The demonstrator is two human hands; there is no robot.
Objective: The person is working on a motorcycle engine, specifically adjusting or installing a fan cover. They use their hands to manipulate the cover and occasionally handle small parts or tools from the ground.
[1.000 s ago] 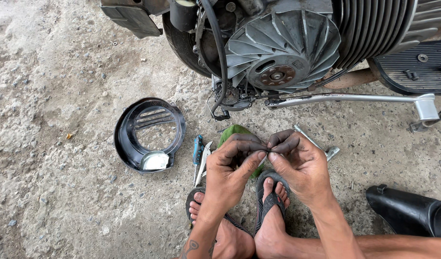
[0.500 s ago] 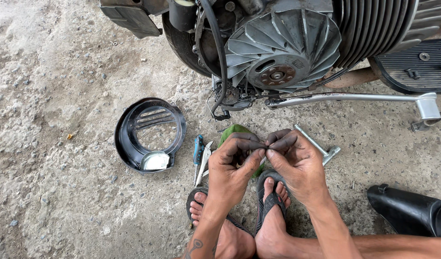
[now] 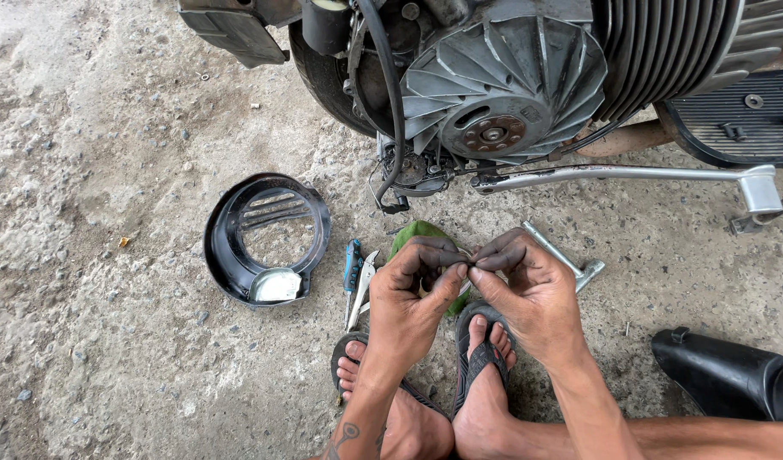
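Staying pinched together, hands (image 3: 468, 285) unmoved

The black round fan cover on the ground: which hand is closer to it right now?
Left. The left hand is just right of the fan cover, past the pliers; the right hand is farther right, fingertips meeting the left's.

Person, head view. Left hand (image 3: 413, 294) and right hand (image 3: 527, 290): bare, showing dark grease smudging on the fingers (image 3: 434, 254); no gloves, no sleeves. Left forearm is bearing a small dark tattoo (image 3: 347, 436). Feet are wearing black thong sandals (image 3: 479, 358), toes uncovered.
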